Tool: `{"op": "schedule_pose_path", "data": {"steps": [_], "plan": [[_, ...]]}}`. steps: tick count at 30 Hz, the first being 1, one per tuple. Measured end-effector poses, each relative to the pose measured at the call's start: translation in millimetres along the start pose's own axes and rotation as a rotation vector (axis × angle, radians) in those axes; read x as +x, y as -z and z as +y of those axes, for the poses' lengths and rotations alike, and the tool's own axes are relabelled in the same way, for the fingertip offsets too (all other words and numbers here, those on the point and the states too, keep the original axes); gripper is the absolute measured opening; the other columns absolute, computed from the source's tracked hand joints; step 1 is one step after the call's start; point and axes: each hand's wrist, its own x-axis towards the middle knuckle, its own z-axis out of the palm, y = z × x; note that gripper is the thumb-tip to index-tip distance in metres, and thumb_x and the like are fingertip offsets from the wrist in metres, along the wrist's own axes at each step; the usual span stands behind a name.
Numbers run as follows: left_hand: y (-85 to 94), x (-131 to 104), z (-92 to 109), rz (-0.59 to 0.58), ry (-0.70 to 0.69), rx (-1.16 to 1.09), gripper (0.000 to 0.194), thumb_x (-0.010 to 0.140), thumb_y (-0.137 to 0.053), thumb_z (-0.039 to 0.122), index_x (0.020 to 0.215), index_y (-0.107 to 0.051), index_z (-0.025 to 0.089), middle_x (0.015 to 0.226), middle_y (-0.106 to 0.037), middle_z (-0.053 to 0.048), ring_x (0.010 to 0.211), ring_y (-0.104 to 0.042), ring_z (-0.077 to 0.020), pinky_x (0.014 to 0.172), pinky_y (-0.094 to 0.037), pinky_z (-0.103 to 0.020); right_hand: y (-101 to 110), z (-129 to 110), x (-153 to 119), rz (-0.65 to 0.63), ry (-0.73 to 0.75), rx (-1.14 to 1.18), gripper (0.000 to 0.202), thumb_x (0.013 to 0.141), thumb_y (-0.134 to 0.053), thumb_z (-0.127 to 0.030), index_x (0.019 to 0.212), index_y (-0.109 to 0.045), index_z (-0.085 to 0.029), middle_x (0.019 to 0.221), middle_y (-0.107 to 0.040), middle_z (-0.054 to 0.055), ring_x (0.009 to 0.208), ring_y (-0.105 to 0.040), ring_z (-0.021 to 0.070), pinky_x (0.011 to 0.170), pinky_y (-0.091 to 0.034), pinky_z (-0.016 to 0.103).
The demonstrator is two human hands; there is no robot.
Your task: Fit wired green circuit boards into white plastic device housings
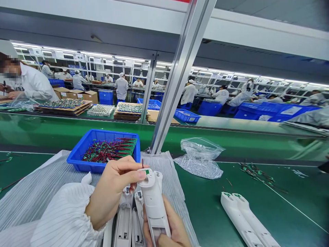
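Green tabletop (pixel 205 212) bears white housings (pixel 239 221); strip lights (pixel 97 54) brighten workers (pixel 121 85) beyond.

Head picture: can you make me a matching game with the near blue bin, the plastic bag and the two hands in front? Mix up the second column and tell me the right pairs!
Column one
1. Near blue bin
2. Plastic bag
3. Left hand
4. Right hand

Column two
A. Wrapped around the lower part of a white tube
B. See-through, on the green table
C. Holds red wires
D. Fingers at the top end of the white tube, by a small green board

Right pairs: 1-C, 2-B, 3-D, 4-A
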Motion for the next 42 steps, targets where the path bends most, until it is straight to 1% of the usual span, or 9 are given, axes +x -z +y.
{"op": "schedule_pose_path", "data": {"steps": [9,13,16,21,28,30,33,37,42], "plan": [[2.8,-5.3,-8.0,0.103,-0.269,0.359,0.011,0.068,-0.062,0.021,0.068,-0.070,0.027,0.058,-0.049,0.002,0.059,-0.047,-0.0114,0.055,-0.036,-0.024,-1.0,5.2,3.3,-0.036,-0.006,0.010,0.035,0.050,-0.043,-0.014,0.084,-0.049,-0.016,0.061,-0.046,-0.004,0.043,-0.041,0.0073,0.040,-0.031,0.020],[0.9,-2.5,-9.0,0.155,-0.340,0.504,0.011,0.069,-0.059,0.021,0.071,-0.070,0.023,0.055,-0.047,0.002,0.057,-0.047,-0.0119,0.053,-0.038,-0.025,-2.2,8.3,5.1,0.024,-0.045,0.102,0.054,0.048,-0.042,-0.013,0.102,-0.042,-0.016,0.061,-0.050,-0.004,0.040,-0.042,0.0066,0.039,-0.031,0.019],[0.6,-1.0,-11.3,0.159,-0.390,0.562,0.013,0.070,-0.057,0.019,0.075,-0.069,0.023,0.062,-0.048,0.001,0.057,-0.046,-0.0106,0.050,-0.039,-0.022,-2.1,8.6,7.7,-0.008,-0.048,0.155,0.049,0.046,-0.043,-0.012,0.095,-0.047,-0.016,0.063,-0.052,-0.003,0.037,-0.043,0.0056,0.035,-0.030,0.017],[0.8,0.8,-19.2,0.014,-0.210,0.508,0.038,0.059,-0.067,0.019,0.096,-0.062,0.024,0.099,-0.059,-0.003,0.066,-0.052,-0.0126,0.056,-0.045,-0.023,0.6,6.9,9.9,-0.069,0.009,0.216,0.036,0.045,-0.043,-0.011,0.079,-0.050,-0.015,0.054,-0.050,-0.004,0.034,-0.041,0.0050,0.032,-0.030,0.015],[-7.8,25.8,-26.1,-0.034,-0.016,0.457,0.035,0.061,-0.065,0.028,0.093,-0.056,0.017,0.092,-0.063,-0.007,0.082,-0.058,-0.0209,0.071,-0.046,-0.031,14.8,7.8,15.4,0.034,0.074,0.042,0.048,0.047,-0.040,-0.014,0.094,-0.043,-0.018,0.064,-0.050,-0.004,0.043,-0.046,0.0082,0.038,-0.039,0.020],[-16.5,37.3,-24.5,-0.100,0.004,0.485,0.033,0.062,-0.064,0.027,0.091,-0.054,0.016,0.090,-0.064,-0.006,0.082,-0.058,-0.0205,0.073,-0.045,-0.031,27.4,-6.6,5.6,0.134,0.099,-0.187,0.053,0.052,-0.043,-0.013,0.105,-0.040,-0.017,0.087,-0.053,0.002,0.071,-0.054,0.0138,0.063,-0.046,0.028],[-41.9,53.3,-26.0,-0.266,0.039,0.573,0.026,0.061,-0.063,0.022,0.084,-0.054,0.015,0.081,-0.063,-0.003,0.075,-0.056,-0.0179,0.066,-0.041,-0.027,54.0,-42.5,-25.6,0.178,0.067,-0.610,0.063,0.062,-0.048,-0.017,0.121,-0.028,-0.015,0.118,-0.040,0.009,0.107,-0.041,0.0200,0.093,-0.031,0.037],[-95.1,67.4,-51.5,-0.468,0.134,0.555,0.018,0.057,-0.062,0.011,0.071,-0.051,0.015,0.061,-0.056,0.004,0.062,-0.052,-0.0125,0.057,-0.037,-0.022,100.7,-79.5,-69.3,0.241,-0.020,-1.027,0.048,0.072,-0.045,-0.023,0.118,-0.038,-0.012,0.127,-0.036,0.011,0.119,-0.030,0.0204,0.101,-0.021,0.036],[-152.2,81.1,-113.1,-0.533,0.260,0.588,0.016,0.061,-0.061,0.004,0.067,-0.049,0.013,0.054,-0.050,0.006,0.050,-0.047,-0.0079,0.044,-0.033,-0.018,166.9,-63.2,-87.8,0.559,-0.113,-1.345,0.052,0.079,-0.036,-0.030,0.125,-0.035,-0.006,0.132,-0.032,0.013,0.124,-0.024,0.0216,0.104,-0.018,0.037]]}}
